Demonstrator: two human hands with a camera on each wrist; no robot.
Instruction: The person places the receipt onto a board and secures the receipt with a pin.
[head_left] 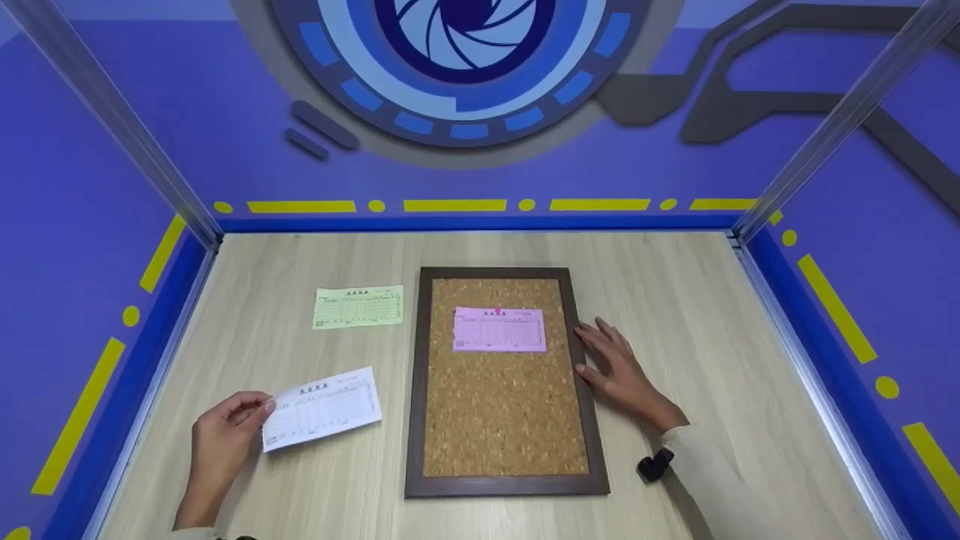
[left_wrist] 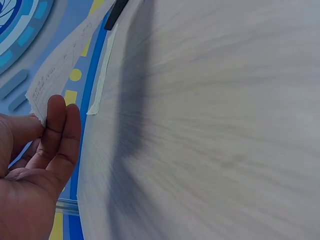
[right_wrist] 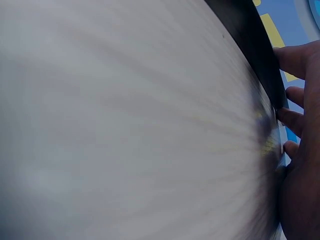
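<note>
We see our left hand [head_left: 221, 439] low on the left of the table [head_left: 675, 300], its thumb and fingers pinching the left end of a white slip [head_left: 322, 409]. The slip runs out to the right of that hand, slightly tilted, with its far end near the left edge of the cork board [head_left: 502, 420] but apart from it. In the left wrist view the same hand [left_wrist: 35, 165] grips the slip [left_wrist: 60, 75] at its torn corner, fingers straight along the paper and thumb behind it. Our right hand [head_left: 619, 367] lies flat on the table just beside the board, fingers relaxed and spread, the fingertips touching the dark frame on the board's right side; it holds nothing. The right wrist view shows those fingers [right_wrist: 295, 60] against the frame's edge, though the picture is blurred. The board lies in the middle of the table with a pink slip [head_left: 500, 330] pinned at its top by a pink pin [head_left: 498, 310]. A green slip [head_left: 358, 307] lies flat on the table to the left of the board, well beyond the white slip and apart from our left hand.
</note>
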